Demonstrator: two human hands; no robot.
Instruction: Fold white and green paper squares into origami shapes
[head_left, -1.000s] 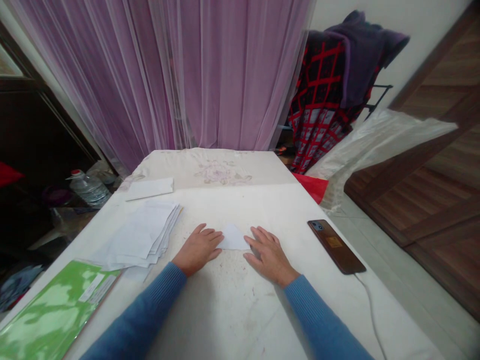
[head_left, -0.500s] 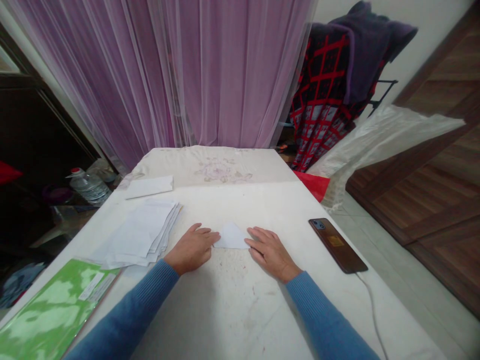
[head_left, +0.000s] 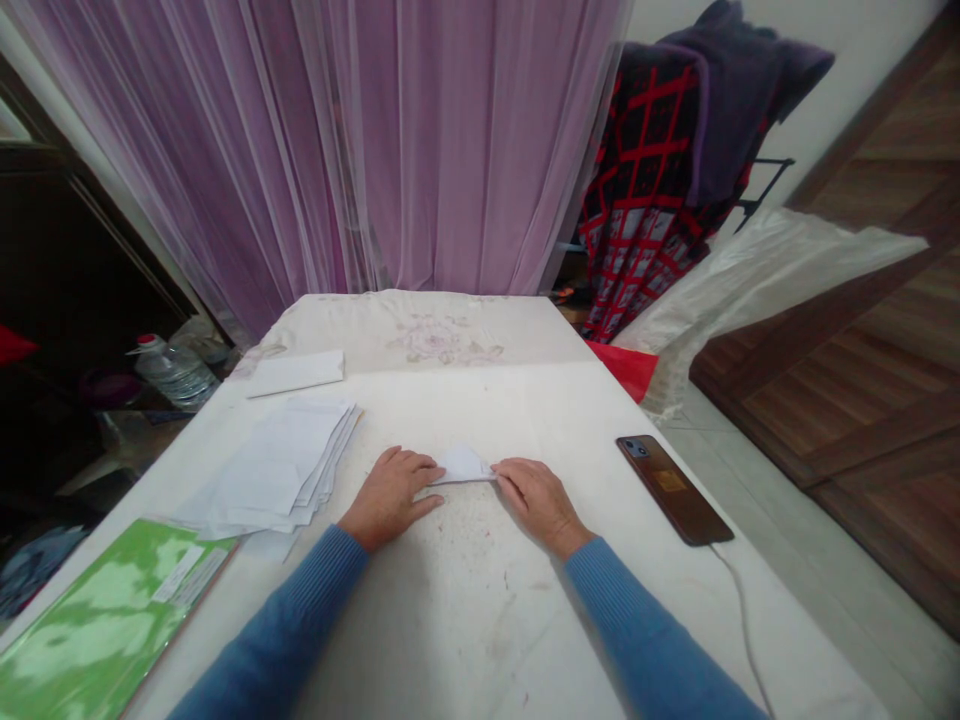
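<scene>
A small piece of folded white paper (head_left: 463, 465) lies on the white table top (head_left: 457, 600), between my hands. My left hand (head_left: 388, 498) is at its left end, with the fingertips over the corner. My right hand (head_left: 540, 506) has its fingers pinched on the right corner. Both blue sleeves (head_left: 277, 625) reach in from the bottom edge. The paper's ends are hidden beneath my fingers.
A stack of white paper sheets (head_left: 281, 465) lies left of my left hand, with a white envelope (head_left: 295, 373) beyond it. A green plastic packet (head_left: 112, 625) sits at the near left. A phone (head_left: 673, 490) with a white cable lies at the right.
The white paper has gone from a wider triangle to a flatter, narrower fold. My hands have moved closer together, and my right hand now presses on its right corner.
</scene>
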